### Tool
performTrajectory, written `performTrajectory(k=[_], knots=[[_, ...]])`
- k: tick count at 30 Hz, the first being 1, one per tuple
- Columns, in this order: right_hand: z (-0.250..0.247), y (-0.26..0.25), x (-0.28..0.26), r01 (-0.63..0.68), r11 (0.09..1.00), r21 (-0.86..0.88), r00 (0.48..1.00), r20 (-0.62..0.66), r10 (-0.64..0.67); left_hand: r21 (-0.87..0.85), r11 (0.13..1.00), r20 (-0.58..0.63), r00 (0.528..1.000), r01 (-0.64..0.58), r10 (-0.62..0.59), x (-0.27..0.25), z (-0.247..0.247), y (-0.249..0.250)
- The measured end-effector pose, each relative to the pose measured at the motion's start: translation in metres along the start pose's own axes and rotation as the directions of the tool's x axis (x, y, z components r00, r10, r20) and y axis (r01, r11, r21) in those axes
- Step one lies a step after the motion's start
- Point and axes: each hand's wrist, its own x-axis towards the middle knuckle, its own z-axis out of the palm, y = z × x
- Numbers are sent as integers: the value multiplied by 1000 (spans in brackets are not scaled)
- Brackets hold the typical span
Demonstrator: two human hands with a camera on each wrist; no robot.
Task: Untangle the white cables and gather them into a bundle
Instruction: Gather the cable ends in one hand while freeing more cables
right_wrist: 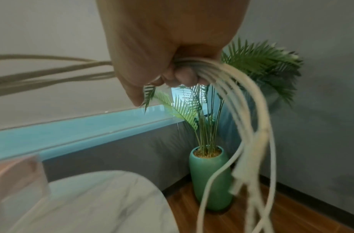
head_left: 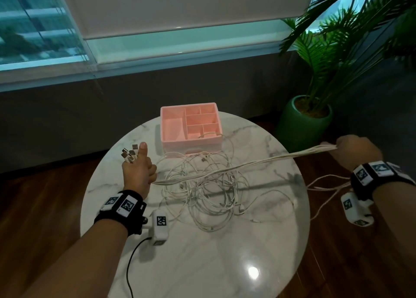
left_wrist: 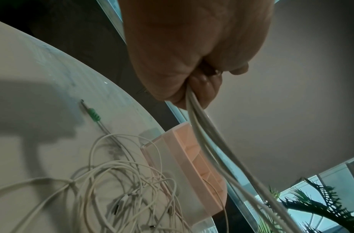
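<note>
Several white cables (head_left: 202,185) lie tangled in the middle of the round marble table (head_left: 202,264). My left hand (head_left: 137,169) grips several of them near their USB plugs (head_left: 130,154), which stick out above the fist, thumb up. From the fist (left_wrist: 192,63) the strands (left_wrist: 212,149) run taut to the right. My right hand (head_left: 353,149), beyond the table's right edge, grips the same strands (head_left: 258,162) stretched between both hands. Loose ends (right_wrist: 252,141) hang down from my right hand (right_wrist: 172,55).
A pink compartment organiser (head_left: 191,128) stands at the table's far side, one cable end draped into it. A green-tipped tool (left_wrist: 94,116) lies on the table. A palm in a green pot (head_left: 304,122) stands on the wooden floor at the right, below the window.
</note>
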Motion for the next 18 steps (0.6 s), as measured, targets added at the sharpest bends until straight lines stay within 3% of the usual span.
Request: performTrajectory(k=[4, 7, 9, 12, 15, 18], knots=[[-43, 7, 9, -32, 999, -14, 967, -253, 27, -11, 1000, 78, 997, -20, 21, -8, 16, 1], [-58, 11, 12, -26, 997, -68, 949, -314, 3, 10, 999, 115, 993, -43, 41, -12, 27, 5], [-53, 14, 13, -11, 997, -82, 973, -230, -8, 28, 998, 110, 993, -52, 48, -10, 28, 8], [-16, 16, 8, -11, 994, -113, 1000, 14, 13, 45, 998, 72, 997, -45, 41, -6, 20, 10], [46, 18, -2, -47, 983, -180, 983, 169, 78, 52, 998, 5, 999, -42, 42, -1, 6, 12], [103, 11, -13, 18, 984, -178, 936, 350, 46, 53, 998, -57, 998, -37, 40, 1, -5, 14]])
